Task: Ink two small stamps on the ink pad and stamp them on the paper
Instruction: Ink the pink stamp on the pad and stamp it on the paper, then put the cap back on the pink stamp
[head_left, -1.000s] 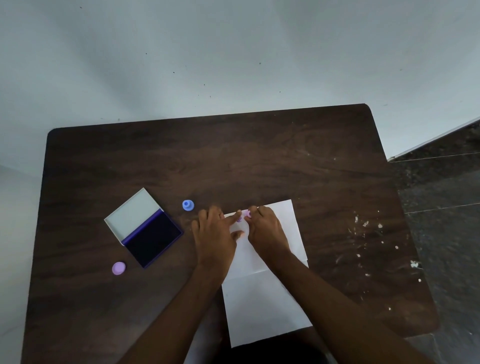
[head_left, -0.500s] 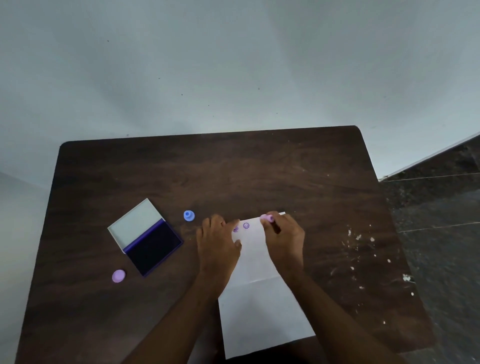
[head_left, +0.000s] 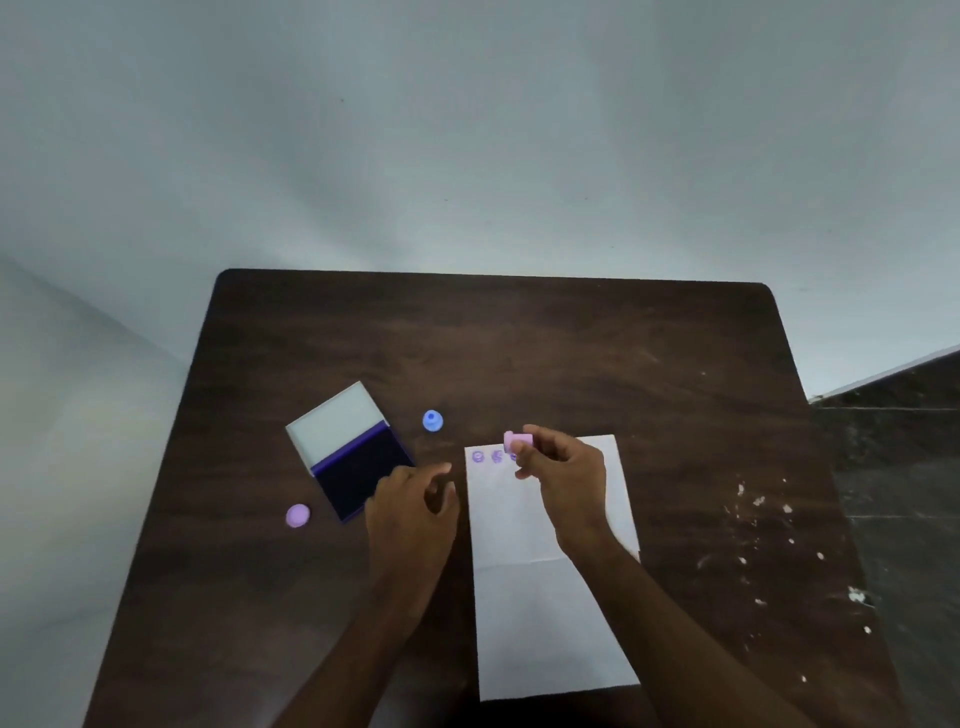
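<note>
Quickly: lilac cap (head_left: 297, 515) at 8 o'clock, open ink pad (head_left: 358, 460) beside it, blue stamp (head_left: 432, 420) at 11. Left hand (head_left: 413, 512) loose, empty. Right hand (head_left: 563, 480) pinches pink stamp (head_left: 517, 441) over paper (head_left: 550, 613); light, rigid, likely best gripped by its sides.

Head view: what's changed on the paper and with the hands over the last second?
The right hand has lifted the pink stamp off the paper, leaving a row of purple prints near its top edge. The left hand has let go of the paper and moved left, toward the ink pad. The ink pad, blue stamp and purple cap stayed put.
</note>
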